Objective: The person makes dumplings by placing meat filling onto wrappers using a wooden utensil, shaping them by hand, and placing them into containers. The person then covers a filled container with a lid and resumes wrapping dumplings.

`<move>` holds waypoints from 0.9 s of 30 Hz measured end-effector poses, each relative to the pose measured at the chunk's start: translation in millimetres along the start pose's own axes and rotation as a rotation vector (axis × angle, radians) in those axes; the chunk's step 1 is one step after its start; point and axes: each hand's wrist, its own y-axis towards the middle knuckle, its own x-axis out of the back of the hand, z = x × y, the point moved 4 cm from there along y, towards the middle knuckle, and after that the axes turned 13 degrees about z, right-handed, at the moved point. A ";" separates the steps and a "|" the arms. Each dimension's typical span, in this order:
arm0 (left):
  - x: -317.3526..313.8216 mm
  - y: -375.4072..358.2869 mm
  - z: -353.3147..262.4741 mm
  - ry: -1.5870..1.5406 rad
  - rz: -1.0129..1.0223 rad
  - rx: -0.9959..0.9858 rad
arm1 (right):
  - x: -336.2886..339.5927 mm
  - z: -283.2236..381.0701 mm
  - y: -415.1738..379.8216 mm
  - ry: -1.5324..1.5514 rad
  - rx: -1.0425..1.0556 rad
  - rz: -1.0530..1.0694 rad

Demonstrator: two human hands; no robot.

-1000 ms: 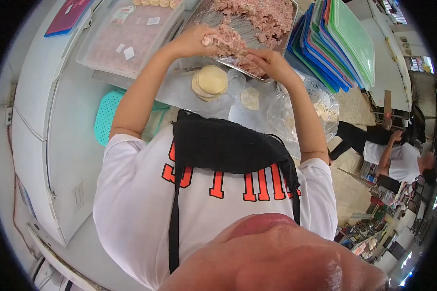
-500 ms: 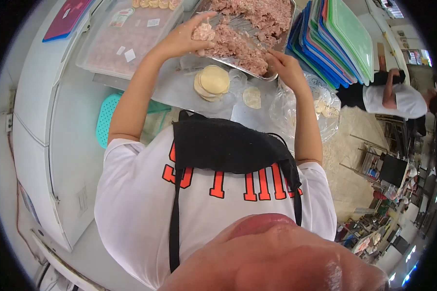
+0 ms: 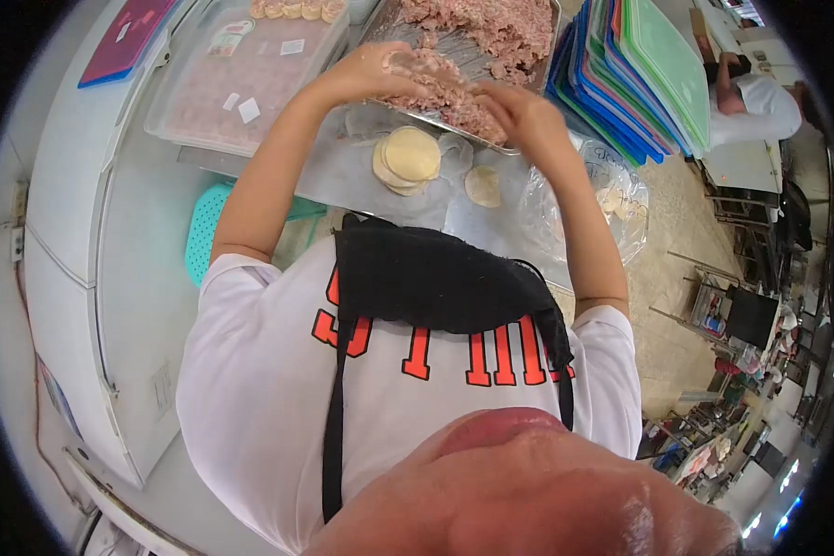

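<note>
My left hand (image 3: 372, 74) is curled over the near left side of a metal tray (image 3: 423, 117) of pink minced meat (image 3: 477, 32). A meat-filled dumpling (image 3: 411, 65) sits between its thumb and fingers, partly blurred against the meat. My right hand (image 3: 526, 120) is bent over the tray's near right part, fingers drawn together close to the meat. What they hold, if anything, cannot be made out. Below the tray lie a stack of round yellow wrappers (image 3: 410, 156) and a single wrapper (image 3: 483, 186) on the metal surface (image 3: 343, 176).
Left of the tray stands a lidded clear container (image 3: 204, 97) with dumplings (image 3: 296, 9) on top. Stacked coloured lids or boards (image 3: 630, 83) are at the right, above a plastic bag (image 3: 612, 199) of wrappers. A turquoise basket (image 3: 208, 232) sits lower left. Another person (image 3: 760, 107) is far right.
My right hand has lifted from the tray's near right corner and moved left, closer to my left hand. The left hand has shifted slightly right. The other person has moved farther off.
</note>
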 end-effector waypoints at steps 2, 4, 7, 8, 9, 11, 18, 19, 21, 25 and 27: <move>2.8 -4.2 5.2 -0.041 0.011 -0.004 | 9.5 -9.9 2.1 0.026 0.022 -0.020; 5.8 -8.0 0.6 -0.079 0.028 -0.007 | 25.0 -8.1 -2.7 0.374 0.041 -0.019; 15.5 -10.3 -14.1 0.021 -0.143 -0.142 | 12.9 11.7 1.9 0.208 0.084 0.031; 17.6 -8.5 -12.0 0.054 -0.119 -0.091 | -0.2 9.4 6.5 0.311 0.048 0.085; 21.0 -6.5 -8.7 0.090 -0.100 -0.040 | -5.5 5.5 8.8 0.312 0.051 0.084; 33.0 -5.7 9.5 0.034 -0.093 0.026 | -9.3 -7.6 15.8 0.337 0.038 0.089; 140.0 -63.1 95.1 0.125 -0.304 0.307 | -48.8 -53.3 -9.6 0.637 -0.168 0.143; 158.7 -67.0 122.5 0.128 -0.308 0.312 | -50.3 -57.7 -13.2 0.639 -0.212 0.141; 196.8 -73.3 181.6 0.502 -0.476 0.320 | -58.6 -68.9 -16.7 0.645 -0.256 0.137; 244.2 -70.0 240.1 0.838 -0.575 0.365 | -63.5 -72.3 -16.9 0.710 -0.243 0.033; 249.4 -61.3 242.3 0.553 -0.565 0.488 | -65.6 -68.6 -15.6 0.748 -0.306 0.049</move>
